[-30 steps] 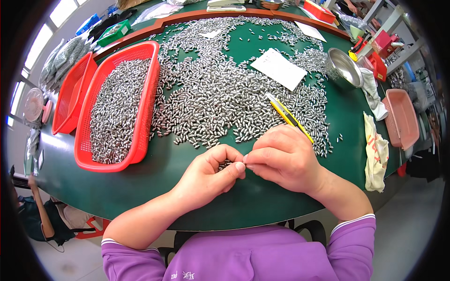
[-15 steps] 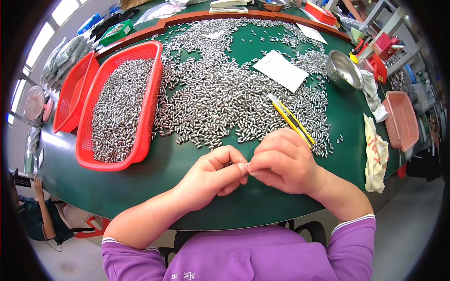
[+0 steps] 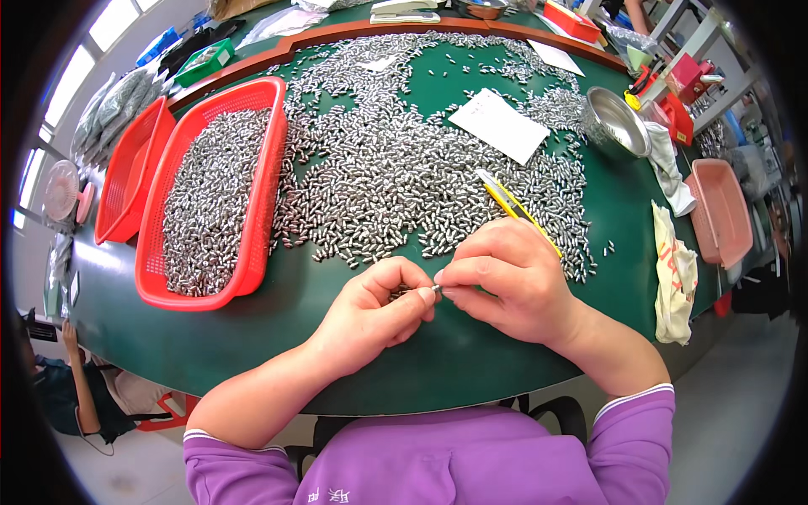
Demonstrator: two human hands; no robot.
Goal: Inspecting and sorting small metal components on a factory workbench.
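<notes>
In the head view, the person's left hand (image 3: 370, 313) and right hand (image 3: 503, 278) meet fingertip to fingertip over the bare near edge of the green table (image 3: 278, 337). Between them sits a small metal piece (image 3: 436, 289), pinched by the narrow-closed fingers of both hands; most of it is hidden, so its shape is hard to make out. The left palm may cover more pieces, but that cannot be told. Just beyond the hands spreads a wide heap of small silver metal parts (image 3: 404, 177). A yellow utility knife (image 3: 515, 206) lies on the heap, its near end hidden behind the right hand. To the left, a red basket (image 3: 257, 252) holds more such parts.
</notes>
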